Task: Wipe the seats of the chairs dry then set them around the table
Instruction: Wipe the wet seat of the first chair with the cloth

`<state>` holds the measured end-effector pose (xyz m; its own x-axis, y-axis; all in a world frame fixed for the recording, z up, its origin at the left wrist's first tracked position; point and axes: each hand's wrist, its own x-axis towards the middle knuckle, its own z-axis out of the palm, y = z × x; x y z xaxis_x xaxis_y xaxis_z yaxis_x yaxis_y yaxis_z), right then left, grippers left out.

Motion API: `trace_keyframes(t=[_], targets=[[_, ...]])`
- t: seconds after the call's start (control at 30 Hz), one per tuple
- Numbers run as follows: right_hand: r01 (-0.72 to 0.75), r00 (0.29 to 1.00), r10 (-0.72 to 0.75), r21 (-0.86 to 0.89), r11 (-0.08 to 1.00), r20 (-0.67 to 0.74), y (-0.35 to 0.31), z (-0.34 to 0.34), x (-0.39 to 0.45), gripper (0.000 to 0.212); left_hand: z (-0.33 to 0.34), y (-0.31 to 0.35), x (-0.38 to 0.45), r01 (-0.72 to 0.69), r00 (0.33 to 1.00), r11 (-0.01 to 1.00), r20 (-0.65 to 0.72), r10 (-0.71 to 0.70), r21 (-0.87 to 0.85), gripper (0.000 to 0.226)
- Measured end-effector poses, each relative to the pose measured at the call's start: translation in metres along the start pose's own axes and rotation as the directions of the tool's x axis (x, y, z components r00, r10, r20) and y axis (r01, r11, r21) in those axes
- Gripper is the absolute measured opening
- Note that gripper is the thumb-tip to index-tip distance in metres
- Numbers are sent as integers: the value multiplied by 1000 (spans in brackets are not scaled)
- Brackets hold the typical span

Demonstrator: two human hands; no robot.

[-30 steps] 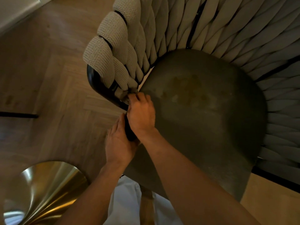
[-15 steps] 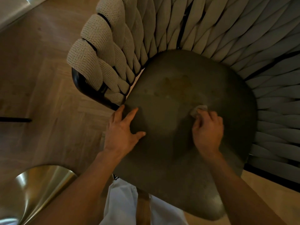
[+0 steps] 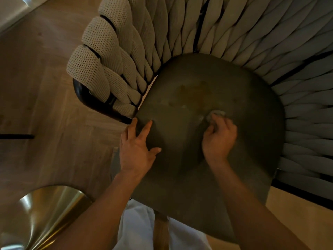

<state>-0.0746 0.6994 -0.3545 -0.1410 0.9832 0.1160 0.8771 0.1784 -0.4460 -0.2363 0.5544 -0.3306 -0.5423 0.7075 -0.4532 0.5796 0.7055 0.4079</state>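
Chair point(image 3: 207, 123) fills centre to 3 o'clock of head view, seen from above. Dark round seat point(image 3: 243, 114) with pale blotchy stain point(image 3: 194, 91) near its middle. Woven grey rope backrest point(image 3: 162, 33) wraps seat from 9 through 12 to 3 o'clock; black frame tube point(image 3: 84, 94) shows at 9 o'clock end. Left hand point(image 3: 137, 150) rests flat on seat's 8 o'clock edge, fingers straight and spread, thumb out toward 3 o'clock. Right hand point(image 3: 219, 139) at seat centre, fingers curled, bunching small grey cloth point(image 3: 216, 113) against seat just below stain. Wood herringbone floor point(image 3: 45, 105) at 9 o'clock. Brass cone base point(image 3: 46, 217) at 7 o'clock. White garment point(image 3: 137, 228) at 6 o'clock.
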Motion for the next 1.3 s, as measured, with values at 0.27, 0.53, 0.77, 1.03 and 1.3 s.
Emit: trace_keyframes(t=[0.27,0.53,0.77,1.03,1.3], targets=[[287,910,-333,206,936,247,-116,51,-19,34,2,-3,1,-33,999,998,-45,31,-45,86],[460,833,-466,94,883,298,-117,48,3,37,-1,-1,5,-13,999,999,-38,12,-47,93],[301,944,-280,-106,948,172,-19,-3,15,37,-18,34,24,-63,997,997,-36,61,-50,74],[-14,995,39,-247,969,95,106,-76,45,38,-11,39,30,-66,997,996,-27,68,63,80],[-122,992,123,-78,989,0,97,-50,41,36,-7,38,30,-64,997,993,-36,68,95,80]])
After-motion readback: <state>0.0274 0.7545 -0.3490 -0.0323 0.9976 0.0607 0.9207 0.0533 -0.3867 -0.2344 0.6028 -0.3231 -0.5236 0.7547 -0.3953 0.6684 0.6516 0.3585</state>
